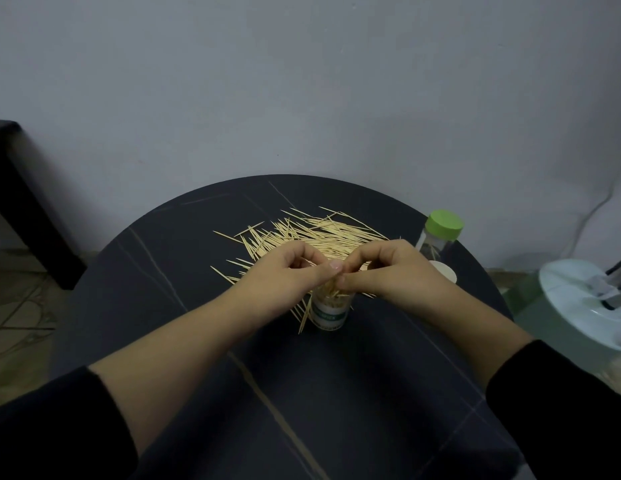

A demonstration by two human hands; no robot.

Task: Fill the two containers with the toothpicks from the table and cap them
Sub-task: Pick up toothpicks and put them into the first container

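Toothpicks (323, 230) lay heaped above centre while I watched the left hand (288, 271) and right hand (388, 271) pinch a bunch into the open jar (330, 311) mid-frame, with the green-lidded jar (437, 237) at right already capped.

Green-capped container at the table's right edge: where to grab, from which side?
Probably the green cap, from above with the right hand. The container stands upright, its cap the widest, topmost, unobstructed part; its clear body is partly hidden behind that hand, and the white lid lies close on its near side.
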